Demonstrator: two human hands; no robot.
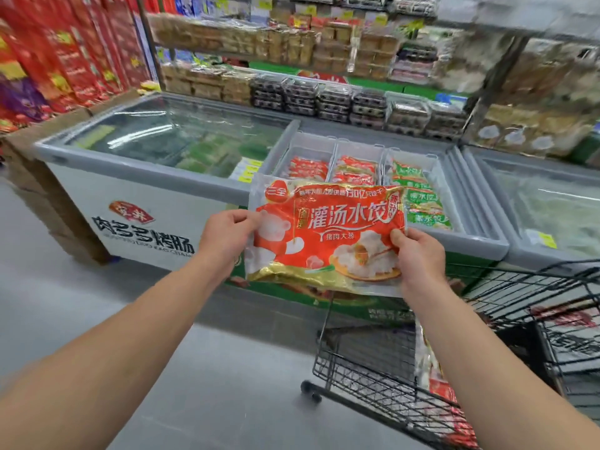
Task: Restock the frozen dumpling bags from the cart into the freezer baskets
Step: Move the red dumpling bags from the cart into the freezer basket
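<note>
Both hands [227, 235] [418, 254] pinch dumpling bag [328, 235] edges, bag between them.

I hold one red-and-gold plastic dumpling bag [328, 237] flat and face-up in front of me, its printed front towards me, my left hand [227, 235] pinching its left edge and my right hand [418, 254] its right edge. Beyond it stands the grey-rimmed chest freezer [146, 177], lid slid open, with three clear plastic baskets [358, 149] side by side: two with red bags [308, 168], one with green bags [418, 196]. The black wire cart [389, 378], lower right, carries more red bags [444, 394].
</note>
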